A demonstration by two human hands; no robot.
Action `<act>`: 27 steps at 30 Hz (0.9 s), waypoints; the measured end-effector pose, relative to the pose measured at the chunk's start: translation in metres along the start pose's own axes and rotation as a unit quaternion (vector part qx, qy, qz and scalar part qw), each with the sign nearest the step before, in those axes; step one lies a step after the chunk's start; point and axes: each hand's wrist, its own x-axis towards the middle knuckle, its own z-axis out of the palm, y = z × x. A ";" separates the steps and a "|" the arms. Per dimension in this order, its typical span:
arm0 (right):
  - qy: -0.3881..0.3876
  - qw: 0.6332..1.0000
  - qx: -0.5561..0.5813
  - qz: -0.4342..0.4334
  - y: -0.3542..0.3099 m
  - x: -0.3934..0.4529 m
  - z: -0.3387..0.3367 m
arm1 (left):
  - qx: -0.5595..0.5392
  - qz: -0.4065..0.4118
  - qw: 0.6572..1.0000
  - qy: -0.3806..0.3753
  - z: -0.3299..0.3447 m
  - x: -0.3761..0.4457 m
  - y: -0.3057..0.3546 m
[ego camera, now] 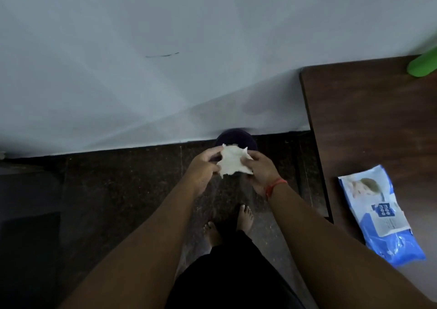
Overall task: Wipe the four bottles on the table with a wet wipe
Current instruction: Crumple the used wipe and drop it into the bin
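Nearest to me are my black-clad legs and two bare feet (pixel 228 223) on the dark speckled stone floor (pixel 118 190); my two forearms reach out over them, the right one with a thin red thread band (pixel 275 187) at the wrist; beyond, my left hand (pixel 203 166) and right hand (pixel 259 169) hold a crumpled white wet wipe (pixel 233 161) between them, each pinching an edge with curled fingers, so the sheet is stretched out in the air above the floor and away from the worktop; I judge this the opening step, spreading the wipe before any bottle is touched.

To my right the dark brown wooden worktop (pixel 369 124) carries a blue and white plastic pack of wet wipes (pixel 380 216) lying flat near its front edge; further back, at the far right corner, a bright green rounded object (pixel 423 64) pokes into view, well apart from the pack; it may be one of the bottles, but I cannot tell, and the other bottles are out of sight.

Just past the wipe a dark round object (pixel 236 138) sits at the foot of the pale grey wall (pixel 165 48); what it is I cannot say.

The next move, as I judge it, calls for turning right towards the worktop, gathering the wipe into one hand and freeing the other to steady a bottle.
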 end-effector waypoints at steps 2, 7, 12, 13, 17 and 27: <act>0.020 0.999 -0.024 -0.014 0.003 0.016 -0.005 | 0.022 -0.004 0.999 0.036 0.004 0.016 -0.007; 0.086 0.994 -0.057 -0.025 0.021 0.067 -0.022 | 0.018 -0.006 0.997 0.073 0.020 0.066 -0.040; 0.134 0.988 -0.081 -0.010 0.050 0.133 -0.039 | -0.025 -0.044 0.993 0.110 0.026 0.130 -0.085; 0.129 0.988 -0.089 -0.008 0.056 0.149 -0.042 | -0.019 -0.053 0.993 0.106 0.024 0.146 -0.096; 0.091 0.986 -0.137 0.000 0.085 0.215 -0.054 | 0.015 -0.076 0.994 0.075 0.017 0.213 -0.137; 0.066 0.966 -0.250 -0.009 0.146 0.353 -0.088 | 0.152 -0.054 0.985 0.057 0.015 0.359 -0.206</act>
